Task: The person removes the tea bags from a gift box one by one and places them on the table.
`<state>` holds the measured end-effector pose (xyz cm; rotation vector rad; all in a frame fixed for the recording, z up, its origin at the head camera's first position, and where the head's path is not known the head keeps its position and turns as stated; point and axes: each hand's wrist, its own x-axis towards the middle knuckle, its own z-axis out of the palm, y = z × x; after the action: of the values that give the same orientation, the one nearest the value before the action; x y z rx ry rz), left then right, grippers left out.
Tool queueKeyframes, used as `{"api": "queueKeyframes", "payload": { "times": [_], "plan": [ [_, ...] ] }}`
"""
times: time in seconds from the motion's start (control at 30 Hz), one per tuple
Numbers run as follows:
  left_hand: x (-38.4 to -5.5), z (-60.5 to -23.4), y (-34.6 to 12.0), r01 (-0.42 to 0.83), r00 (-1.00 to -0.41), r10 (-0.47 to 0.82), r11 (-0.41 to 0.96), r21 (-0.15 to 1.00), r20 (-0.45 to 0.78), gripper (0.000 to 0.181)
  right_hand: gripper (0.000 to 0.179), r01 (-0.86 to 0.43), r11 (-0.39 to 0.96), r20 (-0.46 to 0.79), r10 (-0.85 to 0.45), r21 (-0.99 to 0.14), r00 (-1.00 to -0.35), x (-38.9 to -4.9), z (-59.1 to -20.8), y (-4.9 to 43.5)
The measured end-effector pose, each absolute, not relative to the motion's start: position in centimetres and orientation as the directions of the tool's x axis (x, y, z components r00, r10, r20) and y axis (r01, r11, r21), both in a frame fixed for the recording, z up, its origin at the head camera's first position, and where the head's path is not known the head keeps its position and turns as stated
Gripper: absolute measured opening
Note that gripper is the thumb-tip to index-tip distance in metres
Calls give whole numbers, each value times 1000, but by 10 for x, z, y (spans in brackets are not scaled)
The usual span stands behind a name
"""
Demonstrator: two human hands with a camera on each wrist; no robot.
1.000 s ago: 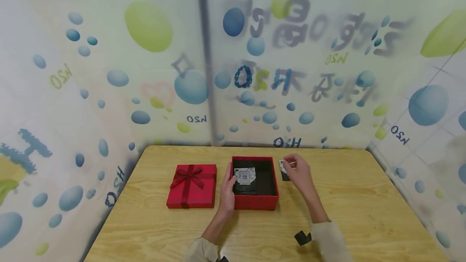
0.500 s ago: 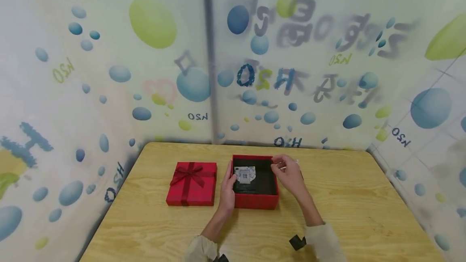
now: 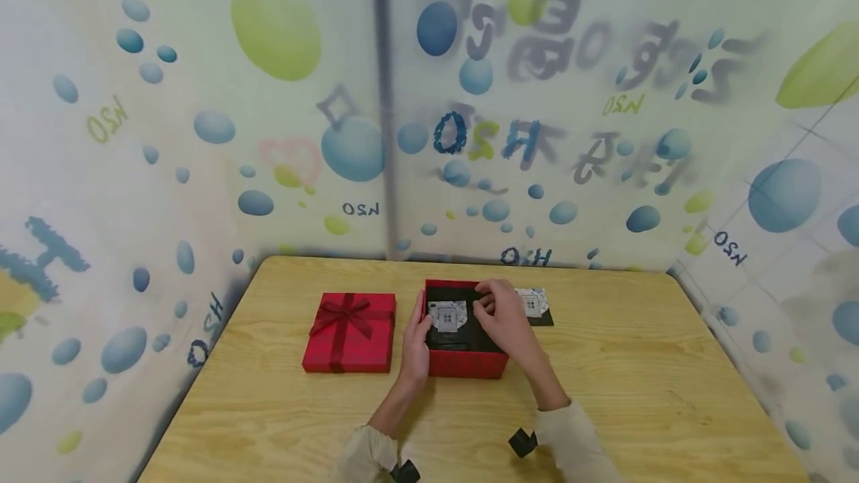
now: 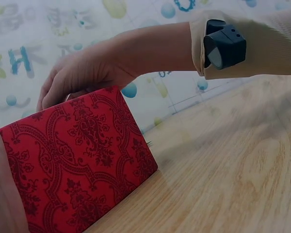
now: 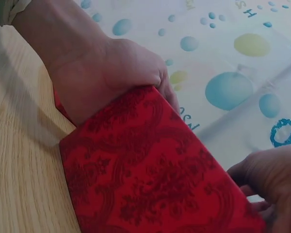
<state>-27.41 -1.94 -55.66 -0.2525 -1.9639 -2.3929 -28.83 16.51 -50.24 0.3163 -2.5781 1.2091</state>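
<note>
An open red gift box (image 3: 467,365) with a dark inside stands on the table. My left hand (image 3: 414,349) holds its left wall, palm against the outside and thumb at the rim. A black-and-white printed packet (image 3: 448,317) lies inside, at the left. Over the box's right rim reaches my right hand (image 3: 503,317), fingers loosely bent above the inside. Nothing shows between them, though the wall hides the fingertips in the left wrist view. A similar packet (image 3: 532,302) lies on the table right of the box, partly behind my right hand.
To the left lies the red lid (image 3: 350,349) with a dark red ribbon bow (image 3: 344,314). The wooden table (image 3: 637,379) ends at a patterned curtain (image 3: 570,95) behind. Dark wrist cameras sit at both sleeves.
My right hand has moved left from the packet on the table to over the box, and that packet shows more now. My left hand stays on the box.
</note>
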Motion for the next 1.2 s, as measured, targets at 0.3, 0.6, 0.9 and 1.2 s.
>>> {"api": "queueKeyframes", "payload": {
  "times": [0.3, 0.6, 0.9, 1.2],
  "plan": [
    [-274, -557, -19, 136, -986, 67, -192, 972, 151, 57, 34, -247, 825, 220, -153, -508, -963, -286, -498, 138],
    [-274, -557, -19, 148, -985, 62, -179, 973, 162, 57, 49, -134, 873, 34, -134, -469, -990, -288, -498, 121],
    [-273, -560, -22, 143, -987, 55, -160, 977, 154, 56, 52, -123, 863, -38, -162, -491, -986, -290, -503, 119],
    [-272, -558, -21, 141, -987, 53, -172, 975, 153, 57, 48, -160, 859, 45, -158, -486, -986, -290, -505, 120]
  ]
}}
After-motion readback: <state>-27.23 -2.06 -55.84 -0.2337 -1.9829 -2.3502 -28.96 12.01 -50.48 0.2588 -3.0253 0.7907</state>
